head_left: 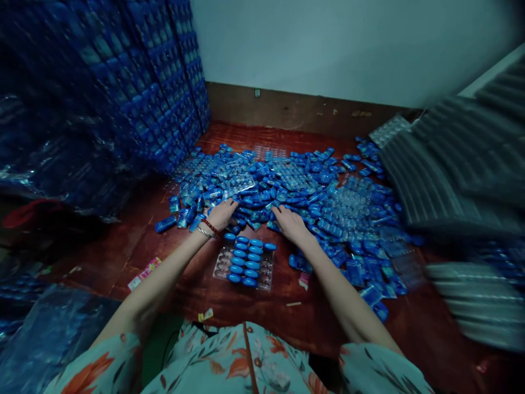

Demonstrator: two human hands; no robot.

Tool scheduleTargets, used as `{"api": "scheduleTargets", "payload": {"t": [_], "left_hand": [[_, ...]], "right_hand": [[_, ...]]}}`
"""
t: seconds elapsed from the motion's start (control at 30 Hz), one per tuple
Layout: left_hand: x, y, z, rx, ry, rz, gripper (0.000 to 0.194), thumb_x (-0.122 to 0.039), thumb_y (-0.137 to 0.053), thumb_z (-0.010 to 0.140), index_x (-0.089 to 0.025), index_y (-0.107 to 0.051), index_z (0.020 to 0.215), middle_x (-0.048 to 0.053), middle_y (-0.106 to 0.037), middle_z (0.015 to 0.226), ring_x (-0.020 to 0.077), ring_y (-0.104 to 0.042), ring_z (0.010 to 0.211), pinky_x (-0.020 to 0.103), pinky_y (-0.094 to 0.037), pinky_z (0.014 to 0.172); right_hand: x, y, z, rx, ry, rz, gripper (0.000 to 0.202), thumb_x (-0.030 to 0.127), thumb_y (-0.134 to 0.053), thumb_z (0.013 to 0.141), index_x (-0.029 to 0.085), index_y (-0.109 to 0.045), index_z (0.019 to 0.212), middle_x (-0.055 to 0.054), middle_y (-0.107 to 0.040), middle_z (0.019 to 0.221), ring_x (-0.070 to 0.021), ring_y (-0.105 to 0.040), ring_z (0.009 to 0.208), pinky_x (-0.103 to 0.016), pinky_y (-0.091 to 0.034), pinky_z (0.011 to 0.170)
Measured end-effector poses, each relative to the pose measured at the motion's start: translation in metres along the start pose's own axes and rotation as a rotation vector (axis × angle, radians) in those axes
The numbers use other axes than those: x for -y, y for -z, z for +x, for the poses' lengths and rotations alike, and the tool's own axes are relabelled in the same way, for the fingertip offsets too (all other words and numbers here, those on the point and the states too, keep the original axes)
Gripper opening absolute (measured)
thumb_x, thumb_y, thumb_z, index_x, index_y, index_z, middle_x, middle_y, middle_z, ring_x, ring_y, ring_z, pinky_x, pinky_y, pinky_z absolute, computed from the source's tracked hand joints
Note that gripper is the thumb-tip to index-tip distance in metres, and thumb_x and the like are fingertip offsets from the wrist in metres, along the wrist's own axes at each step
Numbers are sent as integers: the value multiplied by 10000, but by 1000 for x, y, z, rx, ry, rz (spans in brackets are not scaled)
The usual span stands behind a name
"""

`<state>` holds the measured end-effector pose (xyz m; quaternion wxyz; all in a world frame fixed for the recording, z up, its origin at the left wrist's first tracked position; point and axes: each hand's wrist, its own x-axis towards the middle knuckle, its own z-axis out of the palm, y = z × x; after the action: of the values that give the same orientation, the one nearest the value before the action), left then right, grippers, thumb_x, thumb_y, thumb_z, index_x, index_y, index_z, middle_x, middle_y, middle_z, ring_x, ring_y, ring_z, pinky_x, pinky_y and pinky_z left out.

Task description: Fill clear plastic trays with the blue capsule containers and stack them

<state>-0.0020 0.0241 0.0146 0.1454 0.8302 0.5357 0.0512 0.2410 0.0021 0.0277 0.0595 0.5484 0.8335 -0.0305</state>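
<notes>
Lying well to the left of the left hand (223,214) is a dark red thing (35,213), too dim to make out. Below it, nearer the person, is a sheet of blue film (53,328). A tall stack (164,82) of blue packs, partly under shiny clear wrap, rises beyond the left hand and to its left. Beside the left forearm, a pink wrapper (144,273) lies on the red-brown table (184,295). A yellow scrap (205,314) lies at the table's near edge, on the person's side of the left hand.

The left hand, wearing a red bead bracelet (209,226) and a pale bangle (205,232), is at the near edge of the packets (266,194), fingers bent; whether they grasp one, I cannot tell. The heap of blue packets spreads beyond both hands and far out to the right. Just nearer than the hands, between the forearms, sits a clear tray (221,268) with glossy blue ovals (236,261) in two columns down its middle.

The right hand (289,223) reaches in at the same edge, fingers curled down; its hold, too, cannot be told. A thin stick (293,304) and a pink scrap (303,280) lie nearer than that hand. Well to its right lean grey trays (463,164), with paler trays (479,301) below, both blurred.
</notes>
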Motion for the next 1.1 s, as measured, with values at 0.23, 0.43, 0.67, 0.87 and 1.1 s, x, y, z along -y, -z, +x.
{"api": "scheduleTargets", "payload": {"t": [0.23, 0.43, 0.67, 0.87, 1.1], "left_hand": [[41, -4, -24, -81, -42, -279, 186, -244, -609, 778, -138, -609, 931, 85, -578, 945, 205, -578, 848, 308, -464, 774], [42, -8, -79, -226, 332, -672, 351, -467, -534, 798, -143, -610, 906, 31, -614, 793, 170, -568, 726, 273, -465, 683], [16, -1, -152, -163, 483, -879, 422, -529, -534, 793, -162, -566, 1000, 26, -642, 825, 177, -618, 734, 289, -504, 675], [-7, -8, -171, -231, 453, -632, 412, -499, -552, 802, -170, -569, 1050, 45, -669, 863, 181, -627, 726, 297, -498, 672], [-13, -13, -155, -330, 330, -580, 367, -410, -529, 847, -168, -567, 1120, 68, -668, 981, 191, -636, 871, 313, -513, 776]], "right_hand": [[-18, -19, -63, -468, -210, 625, 275, 404, -526, 855, 188, -564, 1022, -71, -620, 949, -191, -608, 782, -284, -472, 643], [3, -36, -128, -336, -509, 1454, 383, 473, -596, 774, 200, -532, 1034, 48, -573, 567, -114, -509, 412, -237, -426, 420], [40, -57, -134, -411, -428, 1464, 252, 390, -650, 758, 212, -588, 925, -12, -614, 853, -142, -623, 657, -303, -545, 633], [48, -59, -123, -562, -203, 988, 141, 258, -591, 841, 212, -626, 971, -27, -609, 852, -158, -588, 790, -303, -502, 735], [43, -41, -109, -277, 89, 489, 273, 177, -376, 931, 174, -553, 1139, -59, -568, 868, -161, -573, 764, -254, -463, 653]]}}
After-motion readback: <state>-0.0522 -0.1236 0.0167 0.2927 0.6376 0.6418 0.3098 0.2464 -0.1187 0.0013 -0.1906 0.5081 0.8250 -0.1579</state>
